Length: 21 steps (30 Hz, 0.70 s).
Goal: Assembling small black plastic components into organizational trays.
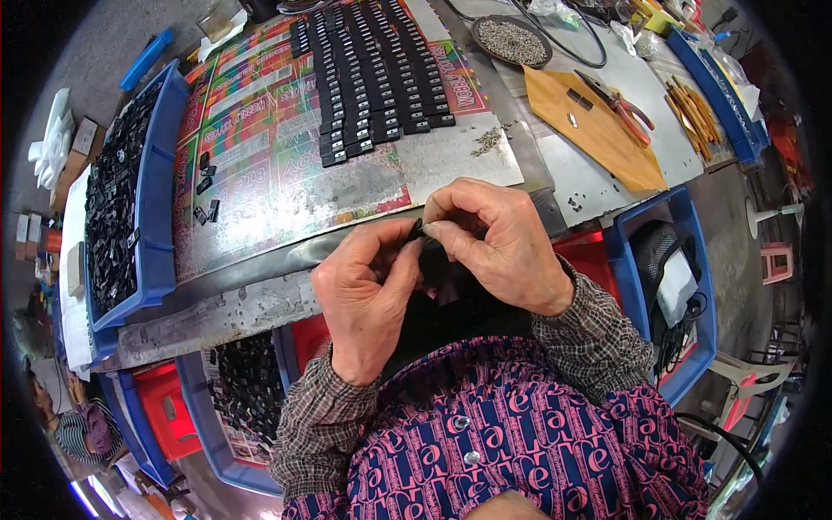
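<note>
Just past the near edge of the bench, my left hand (364, 290) and my right hand (498, 243) meet fingertip to fingertip. Between them is a small black plastic part (416, 229), mostly covered by the fingers. My left thumb and forefinger pinch it from one side. The right thumb and forefinger are pressed together at its other end; whether they hold a second tiny piece is hidden. Beyond my hands, rows of black rectangular parts with small metal inserts (373, 87) lie on the colourful printed board (260, 182). A few loose black parts (205, 184) lie at the board's left.
A blue bin (156, 199) heaped with black parts stands at the left. Back right are a dish of small metal pieces (513, 42), red-handled pliers (626, 108) on brown paper (581, 130), and a blue tray (719, 91). Lower blue bins (247, 390) flank me. Another person (87, 425) is at far left.
</note>
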Motion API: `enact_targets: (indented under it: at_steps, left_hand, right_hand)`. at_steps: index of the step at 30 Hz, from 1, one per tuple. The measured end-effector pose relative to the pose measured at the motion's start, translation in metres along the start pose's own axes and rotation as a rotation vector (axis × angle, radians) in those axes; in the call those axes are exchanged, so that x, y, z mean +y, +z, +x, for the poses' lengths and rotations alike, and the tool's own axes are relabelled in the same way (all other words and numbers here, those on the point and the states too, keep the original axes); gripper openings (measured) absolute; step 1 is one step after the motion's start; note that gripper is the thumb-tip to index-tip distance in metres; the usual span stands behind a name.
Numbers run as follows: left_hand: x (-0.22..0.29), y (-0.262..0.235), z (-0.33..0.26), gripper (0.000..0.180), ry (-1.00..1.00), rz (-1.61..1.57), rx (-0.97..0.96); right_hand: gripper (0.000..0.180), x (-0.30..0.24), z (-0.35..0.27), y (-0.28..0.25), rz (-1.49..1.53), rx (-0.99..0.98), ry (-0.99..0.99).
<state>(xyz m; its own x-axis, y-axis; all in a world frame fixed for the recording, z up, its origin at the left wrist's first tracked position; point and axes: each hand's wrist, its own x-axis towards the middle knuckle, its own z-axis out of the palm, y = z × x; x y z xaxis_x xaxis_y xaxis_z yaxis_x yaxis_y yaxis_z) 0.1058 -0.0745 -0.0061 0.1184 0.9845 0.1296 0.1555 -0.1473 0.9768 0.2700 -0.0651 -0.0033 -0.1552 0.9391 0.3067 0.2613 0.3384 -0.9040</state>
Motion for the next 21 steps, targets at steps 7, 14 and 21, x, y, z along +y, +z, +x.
enact_targets:
  at_steps: [7,14,21]
  left_hand:
    - [-0.006,0.004,0.000,0.016,0.084,0.115,0.074]
    - [-0.009,0.002,0.000,0.012,0.093,0.106,0.136]
    - [-0.005,0.000,0.002,0.010,0.124,0.146,0.088]
  right_hand:
    - [0.007,-0.004,-0.007,0.009,-0.047,0.106,-0.020]
    - [0.015,-0.008,-0.012,0.013,-0.127,0.149,-0.110]
    - [0.016,-0.010,-0.013,0.010,-0.173,0.146,-0.125]
